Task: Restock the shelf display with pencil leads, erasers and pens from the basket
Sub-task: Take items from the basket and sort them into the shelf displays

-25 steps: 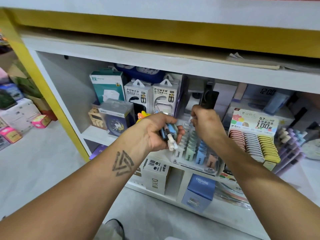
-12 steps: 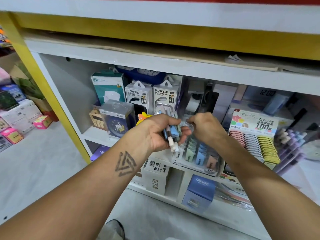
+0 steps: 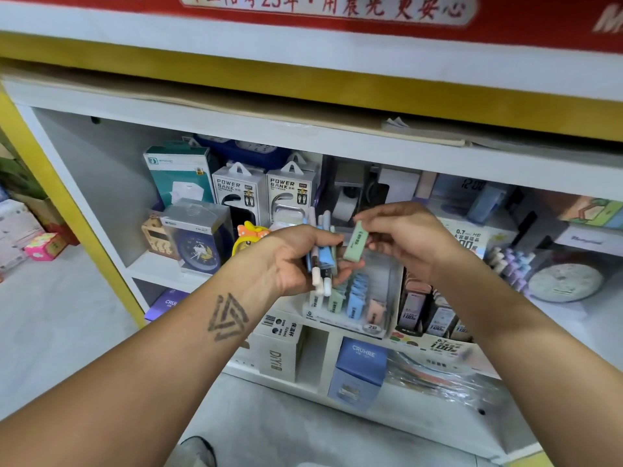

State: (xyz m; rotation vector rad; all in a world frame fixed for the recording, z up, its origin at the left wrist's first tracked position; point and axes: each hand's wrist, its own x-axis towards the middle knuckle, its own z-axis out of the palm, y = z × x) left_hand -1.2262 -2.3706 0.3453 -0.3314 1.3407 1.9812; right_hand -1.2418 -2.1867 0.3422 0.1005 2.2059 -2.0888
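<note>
L hand curls round a bundle of pens plus more pastel cases, held upright just above the display tray. Judgement: it acts as a stock magazine, so the R hand can draw one item per cycle.

R hand pinches a green lead case between thumb and fingers, case tilted, lower end at approx. 7 o'clock, touching the L hand's fingertips.

Tray sits at 6 o'clock from the case, near, apart. Green row is w/in it, so the tilt likely pre-aligns the case for insertion there. Basket: not in view.
</note>
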